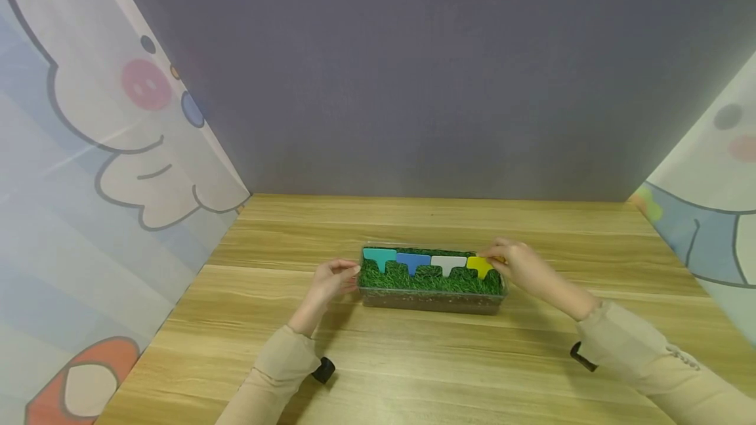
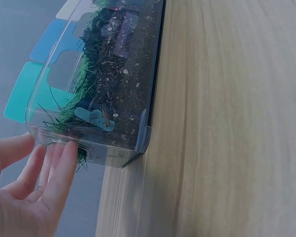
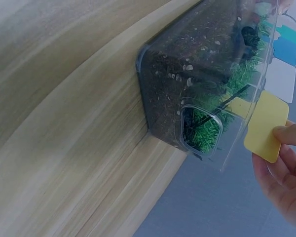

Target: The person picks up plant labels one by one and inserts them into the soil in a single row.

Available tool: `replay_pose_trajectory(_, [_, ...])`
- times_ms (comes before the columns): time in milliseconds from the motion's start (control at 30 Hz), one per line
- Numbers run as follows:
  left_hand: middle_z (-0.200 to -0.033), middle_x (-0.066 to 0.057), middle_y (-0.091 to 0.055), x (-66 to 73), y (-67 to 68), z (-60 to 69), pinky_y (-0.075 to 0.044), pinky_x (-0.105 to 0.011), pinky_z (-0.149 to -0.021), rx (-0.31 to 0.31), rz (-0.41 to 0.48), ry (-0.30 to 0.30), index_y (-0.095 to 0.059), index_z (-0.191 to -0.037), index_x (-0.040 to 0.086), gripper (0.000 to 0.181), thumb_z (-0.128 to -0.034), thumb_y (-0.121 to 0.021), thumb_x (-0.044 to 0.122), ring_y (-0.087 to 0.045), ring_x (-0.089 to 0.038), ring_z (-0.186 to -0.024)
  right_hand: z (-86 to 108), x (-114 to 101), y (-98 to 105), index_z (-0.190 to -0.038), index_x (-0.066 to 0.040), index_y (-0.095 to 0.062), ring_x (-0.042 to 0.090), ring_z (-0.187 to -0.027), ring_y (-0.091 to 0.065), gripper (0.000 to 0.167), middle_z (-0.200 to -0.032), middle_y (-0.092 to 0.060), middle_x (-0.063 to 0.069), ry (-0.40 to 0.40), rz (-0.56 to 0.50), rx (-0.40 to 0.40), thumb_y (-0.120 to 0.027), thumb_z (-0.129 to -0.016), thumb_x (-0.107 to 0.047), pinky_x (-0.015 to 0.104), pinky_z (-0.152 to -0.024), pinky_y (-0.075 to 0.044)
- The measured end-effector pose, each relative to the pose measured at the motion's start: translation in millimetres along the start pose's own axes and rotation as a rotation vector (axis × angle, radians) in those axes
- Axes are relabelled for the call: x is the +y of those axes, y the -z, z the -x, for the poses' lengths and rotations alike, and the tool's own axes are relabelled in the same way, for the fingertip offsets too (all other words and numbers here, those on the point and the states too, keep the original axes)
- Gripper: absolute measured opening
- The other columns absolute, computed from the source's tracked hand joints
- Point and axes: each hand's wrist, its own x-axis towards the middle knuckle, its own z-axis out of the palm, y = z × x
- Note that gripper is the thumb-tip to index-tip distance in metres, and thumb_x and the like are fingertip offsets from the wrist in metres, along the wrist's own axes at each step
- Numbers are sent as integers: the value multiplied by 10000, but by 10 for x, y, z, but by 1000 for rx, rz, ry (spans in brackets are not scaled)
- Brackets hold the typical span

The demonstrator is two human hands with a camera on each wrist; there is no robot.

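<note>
A clear rectangular planter box of dark soil and green grass stands on the table. T-shaped plant labels stand in a row along the grass: teal, blue, white and yellow. My right hand pinches the top of the yellow label between thumb and fingers, its stem down inside the box. At the opposite end, my left hand holds the box's end by the rim and handle opening; the exact fingertip contact is partly hidden.
The wood-grain table runs back to a plain grey panel. Cartoon-printed sheets hang at both sides. A black strap shows at the left sleeve, another at the right.
</note>
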Motion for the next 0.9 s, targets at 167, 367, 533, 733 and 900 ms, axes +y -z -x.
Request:
replay_pose_trajectory(167, [-837, -110, -598, 10, -1, -3, -542, -380, -741, -1, 0, 9, -556, -1044, -96, 273, -828, -603, 64, -602, -152, -678, 8, 7, -12, -925, 42, -661, -13, -528, -363, 201, -738, -539, 3, 5, 4, 16, -615, -740, 107, 143, -407, -363])
replay_pose_trajectory(367, [-859, -129, -604, 21, -4, -14, -549, -359, -718, -4, -20, 12, -565, -1029, -91, 249, -827, -598, 50, -604, -165, -685, 21, 10, -16, -963, 36, -652, -5, -535, -383, 212, -765, -558, 15, -45, -8, -7, -605, -761, 82, 151, -412, -375])
replay_pose_trajectory(533, [-879, -149, -606, 44, -2, -28, -548, -369, -722, -11, -45, 8, -569, -1011, -95, 213, -832, -579, 19, -590, -159, -664, 16, -8, -1, -961, 30, -654, 11, -548, -414, 204, -776, -574, 42, -56, -8, 6, -616, -764, 63, 154, -425, -397])
replay_pose_trajectory(733, [-822, -145, -604, 67, 19, -36, -535, -419, -748, -46, -93, -14, -566, -1000, -117, 202, -830, -567, -8, -585, -177, -657, 35, -24, 31, -944, 17, -661, 118, -642, -560, 212, -809, -611, 69, -16, -4, 66, -625, -747, 85, 187, -493, -477])
replay_pose_trajectory(900, [-807, -156, -611, 90, 58, -43, -542, -407, -727, -77, -176, -47, -582, -981, -111, 186, -823, -572, -13, -599, -244, -684, 72, -4, 59, -923, 14, -659, 204, -711, -611, 208, -818, -631, 85, 27, 40, 142, -631, -731, 90, 263, -584, -545])
